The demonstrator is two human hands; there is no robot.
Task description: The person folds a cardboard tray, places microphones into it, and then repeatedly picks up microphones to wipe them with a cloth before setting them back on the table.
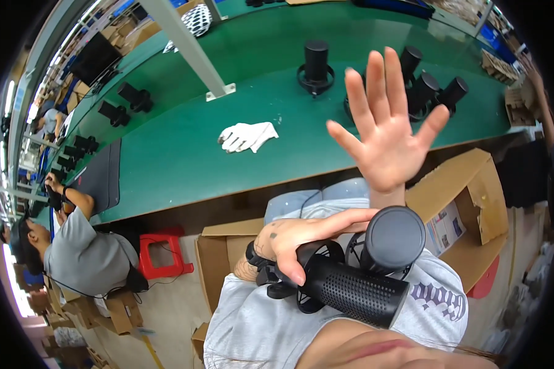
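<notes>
Against my chest lie two black microphones with ring-shaped shock mounts. One microphone (357, 292) is tilted, its perforated grille toward the lower right; the second microphone (394, 241) turns its round flat end up. My left hand (308, 237) curls over them from the left, thumb on the tilted microphone's mount; part of its grip is hidden. Raised above the table edge, my right hand (389, 144) is open, palm facing me, fingers spread and holding nothing. Behind it, several black microphones stand on the table, one microphone (316, 64) apart from the rest.
A white glove (247, 136) lies on the green table (184, 160), near a grey metal post (188, 52). Open cardboard boxes flank me, the right box (437, 190) close below my right hand. At left, a co-worker in grey (89, 258) sits by a red stool (160, 257).
</notes>
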